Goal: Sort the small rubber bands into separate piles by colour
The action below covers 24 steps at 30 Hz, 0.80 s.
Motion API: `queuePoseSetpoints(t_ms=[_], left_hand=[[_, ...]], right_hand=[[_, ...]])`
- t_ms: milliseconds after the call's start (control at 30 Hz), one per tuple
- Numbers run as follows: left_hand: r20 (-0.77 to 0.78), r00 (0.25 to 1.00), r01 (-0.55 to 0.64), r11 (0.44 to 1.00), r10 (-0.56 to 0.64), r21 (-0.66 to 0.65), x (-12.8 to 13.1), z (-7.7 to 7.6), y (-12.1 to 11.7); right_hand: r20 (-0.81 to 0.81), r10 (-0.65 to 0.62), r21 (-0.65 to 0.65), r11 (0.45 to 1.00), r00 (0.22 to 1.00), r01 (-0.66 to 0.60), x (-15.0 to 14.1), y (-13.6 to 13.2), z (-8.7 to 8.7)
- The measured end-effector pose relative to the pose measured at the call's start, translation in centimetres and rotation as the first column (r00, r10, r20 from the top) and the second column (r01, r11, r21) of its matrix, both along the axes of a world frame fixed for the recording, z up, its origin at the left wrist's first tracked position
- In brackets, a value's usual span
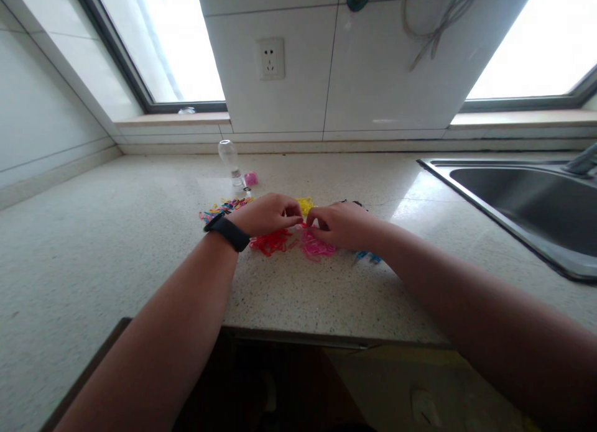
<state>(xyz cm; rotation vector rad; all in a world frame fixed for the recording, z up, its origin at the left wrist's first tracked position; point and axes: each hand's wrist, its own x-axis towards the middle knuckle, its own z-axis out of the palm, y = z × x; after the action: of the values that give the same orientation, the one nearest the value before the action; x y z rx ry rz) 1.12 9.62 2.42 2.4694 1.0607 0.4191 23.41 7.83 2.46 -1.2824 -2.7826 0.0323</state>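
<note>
Bare forearms [163, 314], fingers [291, 221] narrowed, cannot tell if holding, red pile [271, 243] and pink pile [318, 247] just below

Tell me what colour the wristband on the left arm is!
The wristband is black, best seen in the head view.

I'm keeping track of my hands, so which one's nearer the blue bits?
Right. The right hand is close by, just beyond the blue bits and slightly left of them; the left hand is farther left, by the red pile.
</note>
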Motion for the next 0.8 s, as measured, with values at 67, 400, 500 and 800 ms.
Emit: queuePoseSetpoints(t_ms=[67, 400, 500, 800], left_hand=[[0.001, 1.000, -0.002, 1.000, 0.002, 0.003, -0.01, 0.01, -0.01], [-0.010, 1.000, -0.006, 1.000, 0.007, 0.011, 0.04, 0.23, -0.15], [-0.012, 1.000, -0.002, 1.000, 0.002, 0.012, 0.03, 0.20, -0.13], [-0.016, 1.000, 0.004, 1.000, -0.004, 0.020, 0.02, 0.19, -0.16]], right_hand=[[-0.008, 0.003, 0.002, 1.000, 1.000, -0.003, -0.01, 0.00, -0.01], [-0.028, 0.008, -0.001, 1.000, 1.000, -0.008, -0.14, 0.00, 0.15], [-0.047, 0.007, -0.003, 1.000, 0.999, -0.007, -0.09, 0.14, 0.05], [-0.091, 0.019, 0.007, 1.000, 0.996, -0.019, -0.05, 0.25, -0.13]])
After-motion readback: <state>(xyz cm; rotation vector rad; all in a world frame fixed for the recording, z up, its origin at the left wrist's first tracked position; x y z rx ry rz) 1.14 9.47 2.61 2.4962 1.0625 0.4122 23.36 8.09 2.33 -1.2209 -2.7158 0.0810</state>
